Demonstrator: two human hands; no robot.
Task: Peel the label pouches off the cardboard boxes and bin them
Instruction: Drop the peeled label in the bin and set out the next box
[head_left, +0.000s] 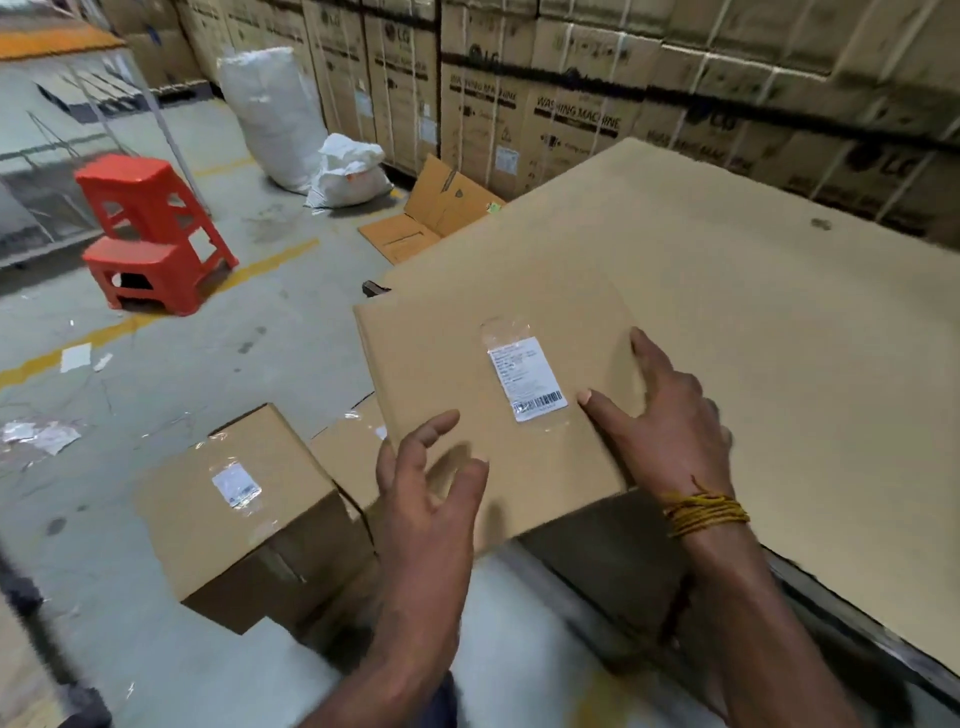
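A cardboard box (447, 364) stands in front of me, resting at the corner of a big cardboard sheet. A clear label pouch (522, 374) with a white barcode label is stuck flat on the box's top. My right hand (670, 415) lies spread on the box just right of the pouch, thumb tip near its lower corner. My left hand (431, 483) hovers with fingers apart over the box's near left edge, holding nothing. A second box (270, 525) on the floor to the left carries its own label pouch (236, 484).
A large cardboard sheet (727, 322) covers the surface on the right. Red plastic stools (150, 234) and white sacks (275, 114) stand on the floor at the left and back. Stacked washing machine cartons (571, 104) line the back. Peeled pouch scraps (36, 434) lie on the floor.
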